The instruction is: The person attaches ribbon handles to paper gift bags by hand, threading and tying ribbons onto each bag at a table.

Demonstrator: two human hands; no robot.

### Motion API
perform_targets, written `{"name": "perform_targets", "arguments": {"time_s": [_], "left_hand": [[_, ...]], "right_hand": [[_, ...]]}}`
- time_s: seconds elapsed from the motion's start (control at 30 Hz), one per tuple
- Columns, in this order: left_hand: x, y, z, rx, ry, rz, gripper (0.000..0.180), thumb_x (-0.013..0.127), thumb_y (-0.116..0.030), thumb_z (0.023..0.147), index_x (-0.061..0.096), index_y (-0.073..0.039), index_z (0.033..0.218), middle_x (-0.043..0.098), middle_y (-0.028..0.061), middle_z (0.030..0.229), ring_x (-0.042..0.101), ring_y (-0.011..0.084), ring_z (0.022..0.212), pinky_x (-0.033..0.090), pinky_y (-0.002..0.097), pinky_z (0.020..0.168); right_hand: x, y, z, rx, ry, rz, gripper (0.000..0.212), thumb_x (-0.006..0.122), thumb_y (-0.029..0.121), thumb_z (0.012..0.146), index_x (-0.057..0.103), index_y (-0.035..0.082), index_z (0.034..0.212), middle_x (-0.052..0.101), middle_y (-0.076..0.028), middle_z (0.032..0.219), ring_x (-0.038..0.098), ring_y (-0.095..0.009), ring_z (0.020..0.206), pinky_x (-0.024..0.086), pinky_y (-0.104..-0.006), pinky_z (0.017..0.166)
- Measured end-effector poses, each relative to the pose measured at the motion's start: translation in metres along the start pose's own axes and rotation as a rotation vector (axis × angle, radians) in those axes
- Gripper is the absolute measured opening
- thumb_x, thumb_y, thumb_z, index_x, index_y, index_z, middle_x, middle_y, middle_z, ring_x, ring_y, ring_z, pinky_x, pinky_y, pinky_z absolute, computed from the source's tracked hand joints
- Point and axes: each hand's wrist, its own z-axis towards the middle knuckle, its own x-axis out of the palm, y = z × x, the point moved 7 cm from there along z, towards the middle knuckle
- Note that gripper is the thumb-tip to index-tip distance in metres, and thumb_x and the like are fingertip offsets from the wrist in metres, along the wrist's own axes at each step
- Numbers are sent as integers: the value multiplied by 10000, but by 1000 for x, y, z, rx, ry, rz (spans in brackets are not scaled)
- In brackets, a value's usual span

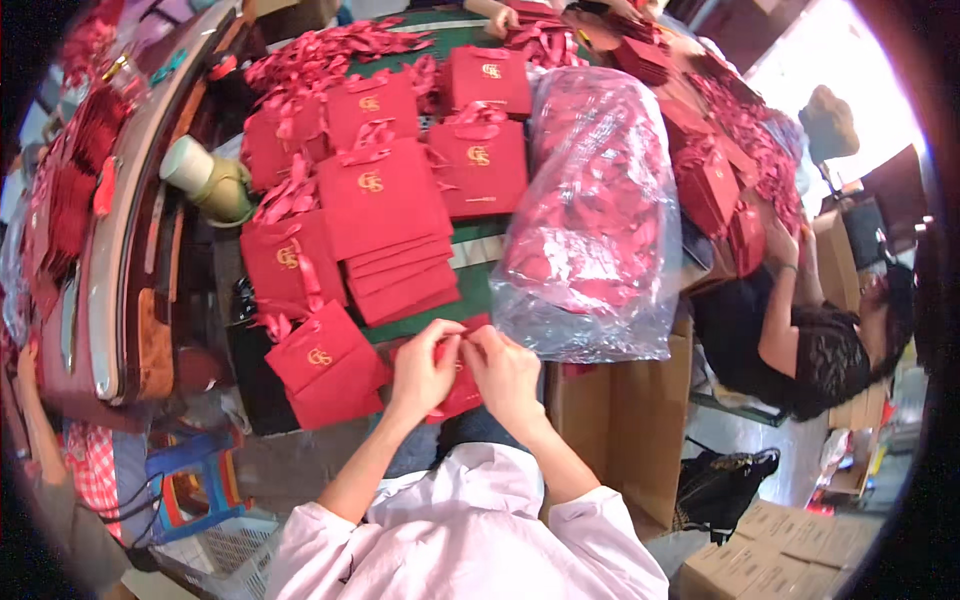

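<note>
Close to my body, both hands meet over a small red gift bag (463, 397) with a gold emblem. My left hand (422, 372) is closed in a pinch at the bag's upper part. Fingertips of my right hand (503, 370) are pinched right beside it, also at the bag. The fingers hide whatever ribbon lies between them. Left of my hands lie flat red bags (330, 365) with ribbon handles. Just beyond is a fanned stack of red bags (385, 205). A clear plastic sack (590, 200) packed with red ribboned bags lies to the right.
More red bags (487, 80) cover the green table (480, 290). At left stand a greenish cup-like container (208, 180) and a machine's long edge (130, 220). An open cardboard box (635, 425) sits below right. A co-worker (800, 340) handles bags at right; another person's arm (35, 410) shows at left.
</note>
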Motion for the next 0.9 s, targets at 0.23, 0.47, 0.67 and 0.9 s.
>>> {"name": "perform_targets", "arguments": {"time_s": [0.23,0.47,0.67,0.9], "left_hand": [[-6,10,1,-48,-41,25,141,709,-79,878,629,-13,974,641,8,781,549,36,695,452,217,612],[7,7,-12,17,-67,67,168,721,15,792,613,-32,913,570,-37,719,425,20,621,357,212,534],[12,-6,-25,158,-152,85,132,745,1,790,646,-27,873,617,14,736,500,61,624,419,246,552],[19,-12,-36,212,-174,114,139,756,-9,791,646,-42,869,630,70,778,614,166,643,476,292,567]], "right_hand": [[-27,3,4,-103,-115,212,142,709,73,816,694,61,957,625,-110,894,619,-311,827,505,-396,712],[-21,-1,15,-204,-24,189,77,703,83,784,670,65,851,585,-106,911,574,-326,874,499,-415,753],[-27,-15,16,-91,135,187,154,731,200,816,731,46,815,634,-128,868,599,-330,877,490,-419,796],[-29,-19,17,-57,174,72,158,790,227,737,747,75,726,639,-83,801,619,-278,816,500,-394,779]]}}
